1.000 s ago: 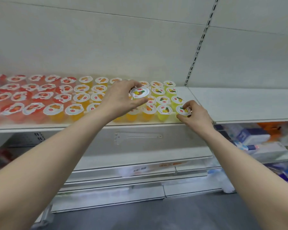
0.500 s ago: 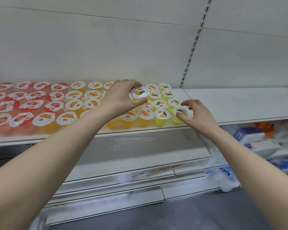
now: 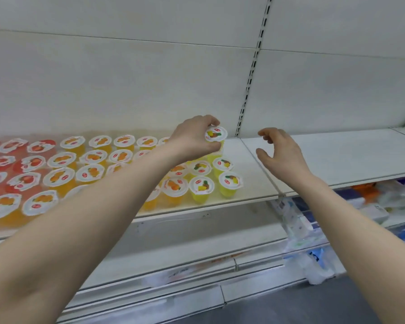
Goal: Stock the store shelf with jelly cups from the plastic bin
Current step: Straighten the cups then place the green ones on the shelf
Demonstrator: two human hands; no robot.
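Rows of jelly cups stand on the white shelf [image 3: 250, 176]: red ones at the left, orange ones [image 3: 92, 173] in the middle, yellow ones [image 3: 229, 182] at the right end. My left hand [image 3: 192, 139] grips a yellow jelly cup [image 3: 216, 134] by its lid rim, held above the back of the yellow column. My right hand [image 3: 278, 150] hovers over the bare shelf to the right of the cups, fingers loosely curved, holding nothing. The plastic bin is out of view.
A slotted upright [image 3: 250, 73] splits the back wall. To the right runs a second white shelf board [image 3: 348, 155]. Packaged goods [image 3: 297, 220] fill the lower right shelf. Grey floor lies below.
My right hand let go of the front yellow cup and lifted up and to the right. My left hand carried its cup further right along the back.
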